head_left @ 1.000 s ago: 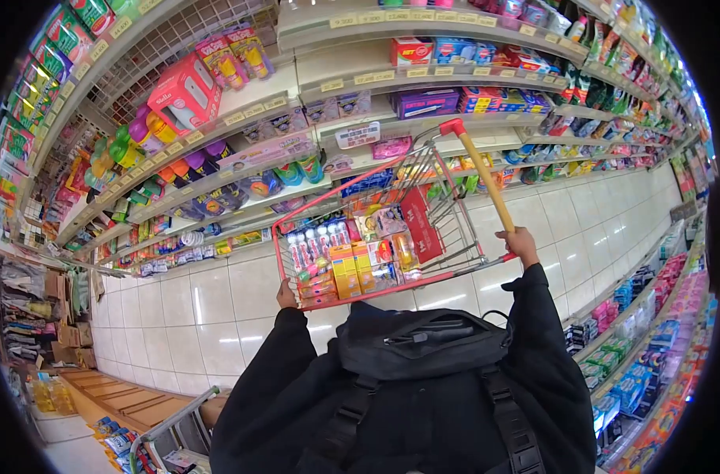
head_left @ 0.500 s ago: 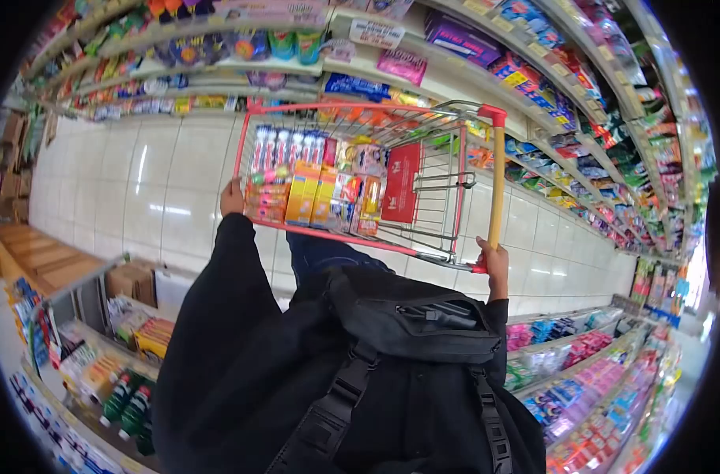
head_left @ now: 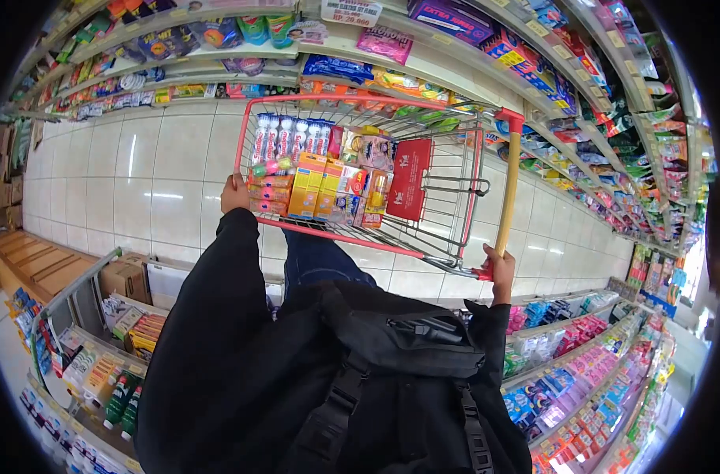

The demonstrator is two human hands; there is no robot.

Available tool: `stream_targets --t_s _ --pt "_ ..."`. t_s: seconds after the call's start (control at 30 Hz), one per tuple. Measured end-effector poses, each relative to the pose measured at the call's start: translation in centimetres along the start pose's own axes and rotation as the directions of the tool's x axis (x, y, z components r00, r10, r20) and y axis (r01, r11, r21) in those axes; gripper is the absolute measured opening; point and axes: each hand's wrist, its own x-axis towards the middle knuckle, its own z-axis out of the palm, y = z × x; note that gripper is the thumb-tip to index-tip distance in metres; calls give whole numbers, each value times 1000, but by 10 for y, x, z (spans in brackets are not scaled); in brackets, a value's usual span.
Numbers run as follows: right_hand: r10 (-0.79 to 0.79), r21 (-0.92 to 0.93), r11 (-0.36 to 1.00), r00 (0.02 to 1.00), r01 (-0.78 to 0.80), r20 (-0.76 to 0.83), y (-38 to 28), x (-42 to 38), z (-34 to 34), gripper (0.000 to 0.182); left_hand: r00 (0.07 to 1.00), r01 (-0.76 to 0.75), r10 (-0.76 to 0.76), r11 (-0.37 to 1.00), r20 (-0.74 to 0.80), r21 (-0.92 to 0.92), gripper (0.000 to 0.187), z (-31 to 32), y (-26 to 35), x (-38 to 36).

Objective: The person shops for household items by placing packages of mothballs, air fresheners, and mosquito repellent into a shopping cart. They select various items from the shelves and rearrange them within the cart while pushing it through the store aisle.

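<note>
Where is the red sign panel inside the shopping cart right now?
In the head view, the red sign panel hangs inside the shopping cart, right of the stacked boxes, nearer the right hand.

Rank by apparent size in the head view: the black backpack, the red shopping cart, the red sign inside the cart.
1. black backpack, though nearness to the camera enlarges it
2. red shopping cart
3. red sign

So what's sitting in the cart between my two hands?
Head view: between left hand and right hand, cart holds boxed goods and a red sign.
</note>
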Motion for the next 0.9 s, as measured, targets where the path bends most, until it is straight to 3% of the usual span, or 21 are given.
stream_targets --t_s 0.27,0.33,0.5,0.7,0.8,0.83,0.9 --pt "-15 17 1000 999 16 -43 4 11 -12 21 999 -40 40 996 10 -76 55 1 14 -16" --pt "-86 -50 995 994 82 -73 9 11 -5 21 999 -40 41 996 8 -75 55 3 13 -13" --pt "-125 -244 967 976 79 -180 0 -6 4 20 999 -19 21 996 27 -89 58 6 9 -1" --pt "-158 -280 957 951 80 -266 11 -20 11 22 998 50 -45 988 39 -145 64 -15 9 -2" --pt "-189 -309 947 936 92 -299 9 -22 16 23 999 -45 47 992 15 -116 61 -5 8 -1" --pt "-202 -328 940 931 97 -305 6 -24 17 24 995 43 -35 995 96 -88 56 -11 14 -3" --pt "-202 -346 935 923 82 -327 5 -27 18 27 996 -87 86 994 -16 -69 52 -3 2 -1"
